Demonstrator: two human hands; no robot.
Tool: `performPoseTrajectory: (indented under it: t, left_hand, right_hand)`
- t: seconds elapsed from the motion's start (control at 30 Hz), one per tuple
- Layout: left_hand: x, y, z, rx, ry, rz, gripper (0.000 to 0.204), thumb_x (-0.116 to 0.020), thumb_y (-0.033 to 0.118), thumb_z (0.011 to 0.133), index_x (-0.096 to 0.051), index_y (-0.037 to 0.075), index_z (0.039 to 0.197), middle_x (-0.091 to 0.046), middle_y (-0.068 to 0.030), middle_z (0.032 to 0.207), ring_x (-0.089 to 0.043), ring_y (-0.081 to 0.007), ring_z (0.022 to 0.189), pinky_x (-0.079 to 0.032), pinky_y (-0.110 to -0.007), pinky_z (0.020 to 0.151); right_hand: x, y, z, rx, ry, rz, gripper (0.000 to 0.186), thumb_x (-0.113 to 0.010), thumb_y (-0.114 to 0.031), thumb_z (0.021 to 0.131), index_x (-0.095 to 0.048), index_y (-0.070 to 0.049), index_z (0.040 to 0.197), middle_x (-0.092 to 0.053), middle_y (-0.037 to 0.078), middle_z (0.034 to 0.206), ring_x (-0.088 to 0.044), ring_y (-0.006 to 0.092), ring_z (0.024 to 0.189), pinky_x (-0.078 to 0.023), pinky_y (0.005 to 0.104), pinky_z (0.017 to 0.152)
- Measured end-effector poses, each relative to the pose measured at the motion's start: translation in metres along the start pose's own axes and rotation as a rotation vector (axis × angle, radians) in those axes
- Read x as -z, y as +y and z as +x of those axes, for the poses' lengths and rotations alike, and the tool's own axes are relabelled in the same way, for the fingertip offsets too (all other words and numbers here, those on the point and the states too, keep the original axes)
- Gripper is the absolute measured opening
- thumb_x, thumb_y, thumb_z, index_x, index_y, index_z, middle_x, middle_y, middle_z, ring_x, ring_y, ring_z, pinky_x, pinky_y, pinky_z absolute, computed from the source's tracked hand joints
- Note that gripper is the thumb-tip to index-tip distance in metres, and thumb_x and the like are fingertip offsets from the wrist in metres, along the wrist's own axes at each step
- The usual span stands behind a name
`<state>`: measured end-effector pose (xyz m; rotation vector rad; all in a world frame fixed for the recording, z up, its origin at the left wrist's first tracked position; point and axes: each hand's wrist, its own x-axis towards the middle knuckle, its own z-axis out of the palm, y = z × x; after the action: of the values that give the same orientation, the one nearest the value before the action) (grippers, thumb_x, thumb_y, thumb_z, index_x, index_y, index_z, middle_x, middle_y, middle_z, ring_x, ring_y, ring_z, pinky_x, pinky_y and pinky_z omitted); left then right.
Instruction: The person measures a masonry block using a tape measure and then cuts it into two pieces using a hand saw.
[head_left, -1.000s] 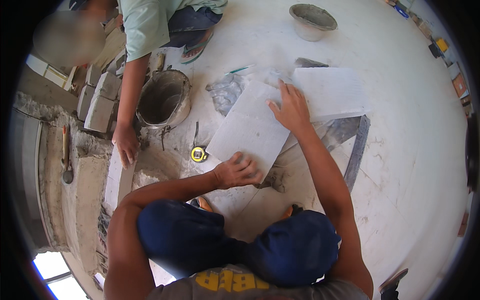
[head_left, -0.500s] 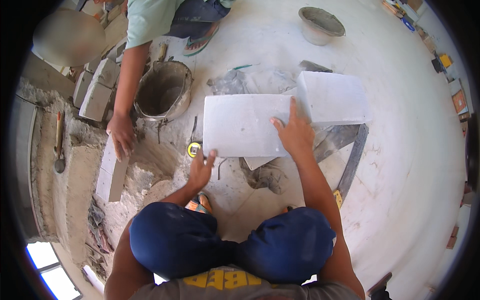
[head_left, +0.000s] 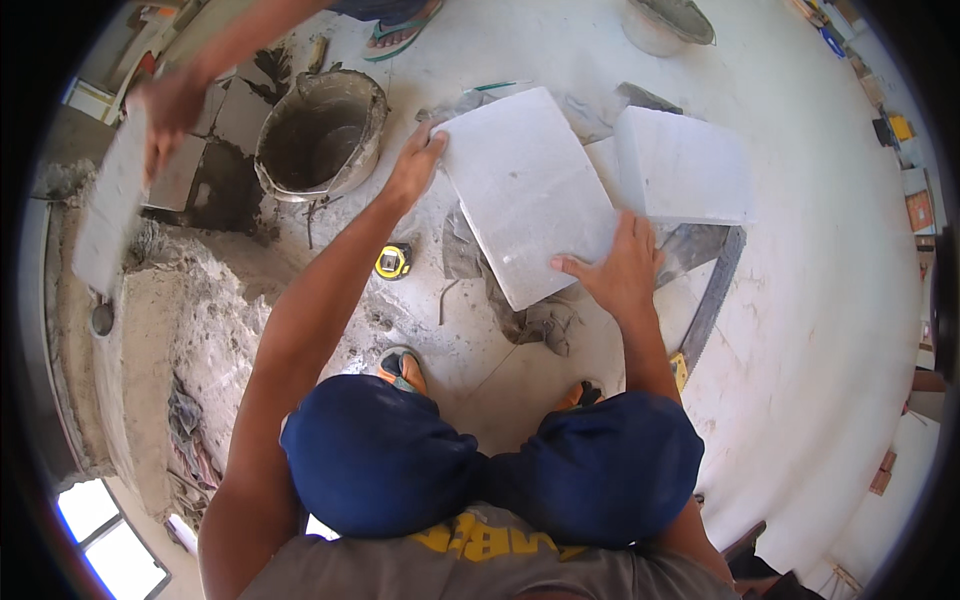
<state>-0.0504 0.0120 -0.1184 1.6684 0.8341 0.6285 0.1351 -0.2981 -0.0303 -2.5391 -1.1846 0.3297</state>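
A white block [head_left: 525, 195] lies askew over plastic sheeting and another pale slab. My left hand [head_left: 415, 160] grips its upper-left edge; my right hand [head_left: 625, 260] is on its right end near the lower corner, thumb pressed against it. A second white block [head_left: 685, 165] sits just right of it. A yellow tape measure [head_left: 393, 261] lies on the floor below my left hand. A hand saw [head_left: 716, 300] with a yellow handle lies right of my right hand.
A co-worker's hand [head_left: 165, 125] holds a blurred block [head_left: 108, 215] at the upper left. A mortar-caked bucket [head_left: 348, 170] stands nearby, another bucket [head_left: 660, 35] at the back. A rough masonry ledge [head_left: 140, 380] runs along the left, assorted items along the right wall.
My left hand has moved up to the block's far corner and my right hand downward, turning the block. The co-worker's hand has lifted a block and swung it up and leftward.
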Motion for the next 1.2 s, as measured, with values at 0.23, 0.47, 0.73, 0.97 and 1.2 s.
performPoseTrajectory:
  t: [0.23,0.47,0.73,0.97,1.2]
  left_hand:
    - [-0.034,0.017,0.026,0.059,-0.167,0.111,0.058,-0.05,0.041,0.114,-0.047,0.009,0.162,-0.057,-0.021,0.155,-0.053,-0.0295,0.142,-0.037,-0.038,0.121]
    - [0.007,0.008,-0.032,-0.108,-0.03,0.498,0.075,-0.063,0.049,0.106,-0.043,0.002,0.161,-0.056,-0.0334,0.153,-0.057,-0.0477,0.138,-0.045,-0.047,0.119]
    - [0.06,-0.068,-0.182,-0.009,-0.218,0.953,0.083,-0.094,0.028,0.079,-0.05,0.006,0.146,-0.047,-0.0225,0.15,-0.049,-0.048,0.138,-0.053,-0.053,0.105]
    - [0.055,0.053,-0.147,-0.007,-0.349,0.272,0.071,-0.078,0.02,0.078,-0.052,0.006,0.142,-0.067,-0.0164,0.107,-0.067,-0.035,0.099,-0.053,-0.046,0.097]
    - [0.022,0.122,-0.119,-0.158,-0.324,0.023,0.059,-0.064,0.044,0.093,-0.061,0.001,0.134,-0.067,-0.0126,0.108,-0.063,-0.0225,0.101,-0.049,-0.036,0.091]
  right_hand:
    - [-0.009,0.005,-0.037,-0.124,0.026,0.102,0.11,-0.098,-0.061,0.065,-0.046,0.002,0.137,-0.052,0.025,0.134,-0.05,0.0449,0.131,-0.034,0.0592,0.112]
    - [0.0,0.012,-0.035,-0.113,0.083,0.093,0.098,-0.099,-0.046,0.071,-0.047,-0.002,0.141,-0.051,0.022,0.137,-0.051,0.044,0.13,-0.036,0.0587,0.111]
    - [-0.006,-0.019,-0.008,0.326,0.321,0.382,0.04,-0.084,-0.017,0.089,-0.067,-0.002,0.122,-0.068,0.016,0.115,-0.065,0.037,0.112,-0.048,0.0474,0.098]
    - [-0.007,-0.083,0.01,0.376,-0.228,0.768,0.024,-0.075,-0.015,0.099,-0.067,0.001,0.115,-0.071,0.021,0.098,-0.071,0.0359,0.079,-0.056,0.0441,0.077]
    - [-0.024,-0.106,0.02,0.244,-0.557,1.088,0.023,-0.074,-0.018,0.105,-0.066,0.002,0.111,-0.074,0.012,0.093,-0.07,0.0136,0.075,-0.055,0.0304,0.063]
